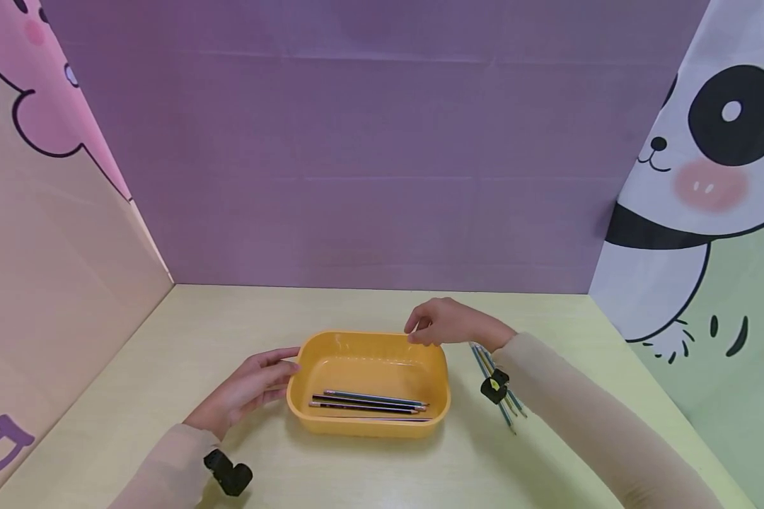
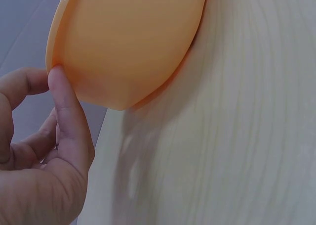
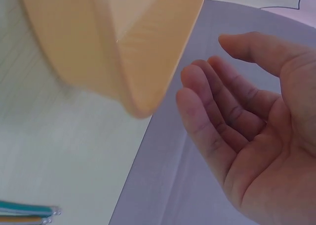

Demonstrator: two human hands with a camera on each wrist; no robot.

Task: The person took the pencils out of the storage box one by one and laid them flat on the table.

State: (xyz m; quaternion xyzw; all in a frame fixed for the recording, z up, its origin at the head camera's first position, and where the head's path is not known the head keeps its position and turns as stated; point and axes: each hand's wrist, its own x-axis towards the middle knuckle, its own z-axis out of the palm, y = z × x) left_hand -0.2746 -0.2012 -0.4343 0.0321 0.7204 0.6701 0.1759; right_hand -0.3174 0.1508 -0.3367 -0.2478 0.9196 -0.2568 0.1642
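Note:
A yellow plastic basin [image 1: 369, 427] stands on the table, with several dark and striped pencils [image 1: 371, 403] lying along its near side. My left hand [image 1: 247, 390] pinches the basin's left rim between thumb and finger; the left wrist view shows the thumb [image 2: 69, 111] against the outer wall. Over the far right corner of the basin hovers my right hand [image 1: 447, 322]. In the right wrist view its fingers [image 3: 210, 131] are loosely bent, apart from the basin's rim, and hold nothing. Several blue-green and yellow pencils [image 1: 506, 416] lie to the right of the basin, partly hidden under the right forearm.
The light wooden table [image 1: 242, 318] meets a purple back wall [image 1: 382, 177]. Printed side panels stand left and right, the right one with a panda [image 1: 713, 198]. Each sleeve carries a small black wrist camera [image 1: 228, 474].

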